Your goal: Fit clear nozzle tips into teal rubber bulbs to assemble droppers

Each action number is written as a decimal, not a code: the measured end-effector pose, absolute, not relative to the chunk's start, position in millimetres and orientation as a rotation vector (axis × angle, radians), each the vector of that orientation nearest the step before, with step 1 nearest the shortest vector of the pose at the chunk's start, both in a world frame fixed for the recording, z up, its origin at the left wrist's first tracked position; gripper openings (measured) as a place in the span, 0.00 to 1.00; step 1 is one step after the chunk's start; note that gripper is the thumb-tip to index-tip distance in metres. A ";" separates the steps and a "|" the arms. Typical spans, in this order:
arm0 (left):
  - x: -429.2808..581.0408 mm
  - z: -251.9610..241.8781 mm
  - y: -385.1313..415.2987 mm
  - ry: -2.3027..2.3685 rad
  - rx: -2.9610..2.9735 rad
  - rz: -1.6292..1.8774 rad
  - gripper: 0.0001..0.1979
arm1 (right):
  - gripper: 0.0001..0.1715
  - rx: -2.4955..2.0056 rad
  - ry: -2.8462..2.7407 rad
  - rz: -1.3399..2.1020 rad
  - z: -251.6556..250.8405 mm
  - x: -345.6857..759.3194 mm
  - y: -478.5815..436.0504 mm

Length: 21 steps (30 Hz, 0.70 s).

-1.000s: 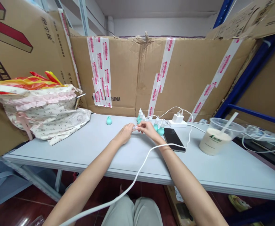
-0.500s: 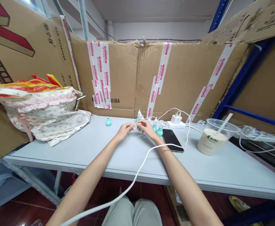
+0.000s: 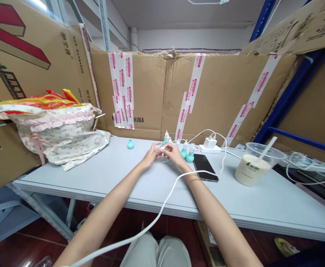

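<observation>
My left hand (image 3: 150,156) and my right hand (image 3: 174,153) meet above the table, fingertips pinched together. Between them is a small clear, whitish plastic piece (image 3: 162,149), mostly covered by the fingers, so its exact shape is hidden. Just beyond and to the right of my right hand stand several teal squeeze bulbs with clear pointed nozzles, among them a front bulb (image 3: 190,158). A lone teal bulb without a nozzle (image 3: 130,144) stands upright to the left of my left hand.
A black phone (image 3: 206,167) lies right of my right wrist, crossed by a white cable (image 3: 166,200). Farther right are a power strip with a white charger (image 3: 210,142) and a plastic drink cup (image 3: 248,170). A floral cloth bag (image 3: 68,129) sits left; cardboard (image 3: 151,92) walls the back.
My hands have come closer together around the small clear piece, and the left fingers have lifted and curled. The view has shifted slightly; the bulbs and phone stay put.
</observation>
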<state>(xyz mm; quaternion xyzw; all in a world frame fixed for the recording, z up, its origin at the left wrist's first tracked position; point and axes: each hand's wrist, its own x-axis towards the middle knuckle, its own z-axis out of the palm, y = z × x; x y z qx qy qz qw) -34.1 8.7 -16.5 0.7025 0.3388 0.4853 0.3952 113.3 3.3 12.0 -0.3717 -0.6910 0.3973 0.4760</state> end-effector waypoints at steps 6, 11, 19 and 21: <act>-54.5 -4.1 17.3 1.251 1.781 1.399 0.21 | 0.23 -0.894 -1.541 1.180 8.0 114.2 6.3; -94.6 -4.7 30.0 2.057 1.642 1.728 0.23 | 0.23 -0.747 -1.427 1.414 9.7 117.6 1.0; -126.8 -27.1 48.0 2.081 1.418 1.379 0.37 | 0.19 -0.682 -1.403 1.423 12.1 114.0 -2.4; -126.9 -28.8 47.8 2.120 1.433 1.411 0.32 | 0.20 -0.682 -1.383 1.412 12.5 112.5 -3.2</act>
